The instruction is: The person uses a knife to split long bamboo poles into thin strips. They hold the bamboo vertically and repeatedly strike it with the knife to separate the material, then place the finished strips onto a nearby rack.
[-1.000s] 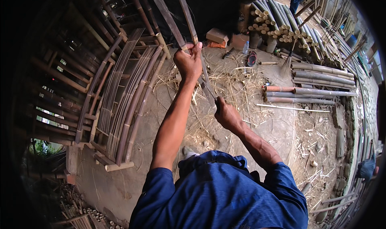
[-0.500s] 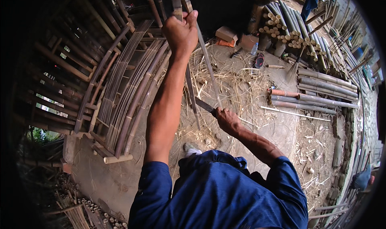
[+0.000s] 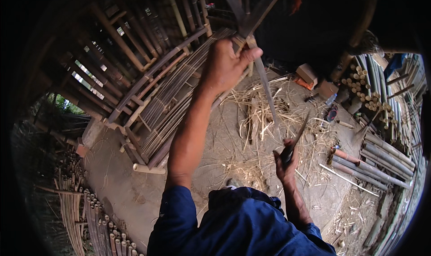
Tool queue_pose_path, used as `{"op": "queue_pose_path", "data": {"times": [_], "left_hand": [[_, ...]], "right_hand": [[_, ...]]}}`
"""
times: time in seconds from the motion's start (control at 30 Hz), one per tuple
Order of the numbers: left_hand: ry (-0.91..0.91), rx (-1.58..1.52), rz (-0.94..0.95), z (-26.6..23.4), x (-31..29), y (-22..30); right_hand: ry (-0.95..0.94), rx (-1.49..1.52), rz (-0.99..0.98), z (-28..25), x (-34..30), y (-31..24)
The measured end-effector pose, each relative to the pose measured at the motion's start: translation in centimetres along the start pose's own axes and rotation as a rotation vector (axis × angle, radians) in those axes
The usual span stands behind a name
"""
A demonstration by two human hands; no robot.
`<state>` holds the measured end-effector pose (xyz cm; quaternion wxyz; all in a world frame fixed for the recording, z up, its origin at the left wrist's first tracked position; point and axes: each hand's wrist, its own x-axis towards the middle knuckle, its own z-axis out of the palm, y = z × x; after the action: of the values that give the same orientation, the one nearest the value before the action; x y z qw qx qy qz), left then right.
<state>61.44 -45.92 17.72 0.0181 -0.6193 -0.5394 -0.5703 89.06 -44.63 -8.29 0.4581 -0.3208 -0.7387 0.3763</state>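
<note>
My left hand (image 3: 224, 67) is raised far forward, closed around a split bamboo strip (image 3: 266, 83). The strip slants down toward the floor on the right of that hand. Above the grip, dark bamboo lengths (image 3: 244, 24) spread apart in a V. The fingers' far side is hidden. Lower and to the right, my right hand (image 3: 286, 164) grips a knife by its handle. The knife blade (image 3: 300, 134) points away from me and slightly right, apart from the bamboo.
A curved bamboo bench (image 3: 168, 99) stands at the left. Shavings (image 3: 269, 108) litter the concrete floor. Bamboo poles (image 3: 368, 161) lie at the right, with stacked poles (image 3: 372, 90) behind. Cut bamboo pieces (image 3: 107, 229) are heaped at lower left. A bottle (image 3: 331, 99) stands near a cardboard box (image 3: 306, 75).
My right hand has drawn the knife away from the strips and turned its blade forward. My left hand and the bamboo have shifted right in view. The whole view has swung left.
</note>
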Motion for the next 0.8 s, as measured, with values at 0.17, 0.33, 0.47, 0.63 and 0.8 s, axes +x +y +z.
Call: {"op": "queue_pose_path", "data": {"times": [0.17,0.33,0.47,0.63,0.8], "left_hand": [[-0.121,0.101,-0.097,-8.2,-3.2,-0.9],[-0.073,0.289,-0.266,-17.2,-4.1,-4.5],[0.016,0.444,-0.504,-25.4,-5.4,-9.5],[0.124,0.743,-0.369,-37.3,-9.5,-20.0],[0.062,0.770,-0.644,-46.8,-12.5,-33.4]], "right_hand": [[-0.087,0.426,-0.027,13.2,8.0,-6.2],[-0.222,0.670,0.182,26.8,9.3,-10.6],[-0.081,0.671,0.235,36.3,11.6,-8.9],[0.103,0.775,0.303,44.8,18.8,-8.5],[0.215,0.794,0.311,55.1,27.9,-0.1]]}}
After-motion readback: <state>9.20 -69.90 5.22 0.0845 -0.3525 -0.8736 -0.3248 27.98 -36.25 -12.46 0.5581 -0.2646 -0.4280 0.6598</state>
